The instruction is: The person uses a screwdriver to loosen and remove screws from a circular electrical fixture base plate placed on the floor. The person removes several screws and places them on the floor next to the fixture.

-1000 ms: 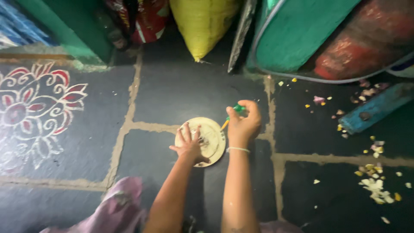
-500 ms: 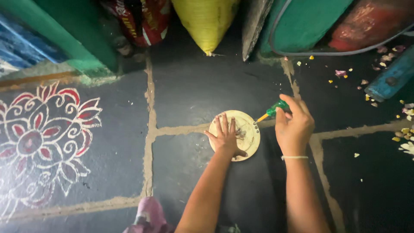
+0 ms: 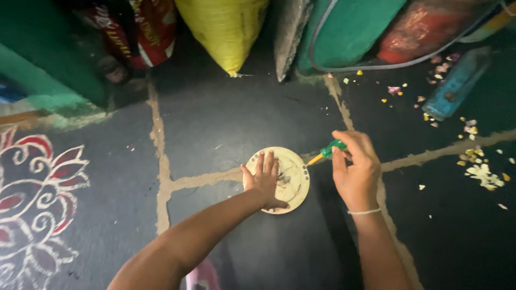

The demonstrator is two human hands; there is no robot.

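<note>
Hands first: my left hand (image 3: 264,181) lies flat and spread, fingers fanned open, palm pressing down on a round cream-coloured disc (image 3: 293,180) that sits on the dark stone floor (image 3: 226,123). It grips nothing; it only pins the disc in place. My right hand (image 3: 355,169) is curled closed around a small screwdriver (image 3: 325,152) with a green handle and an orange shank.

What matters most is how that tool points. Its long axis slants from my right hand down and across toward my left, and the tip meets the disc at the rim on the edge nearest my right hand, among a row of small dark dots along that edge. So the disc lies just to the left of my right hand and directly under my left; the left is the nearer one, in full contact.

Beyond both hands stands a yellow sack (image 3: 226,32), and scattered petals (image 3: 478,166) lie well out past my right hand.
</note>
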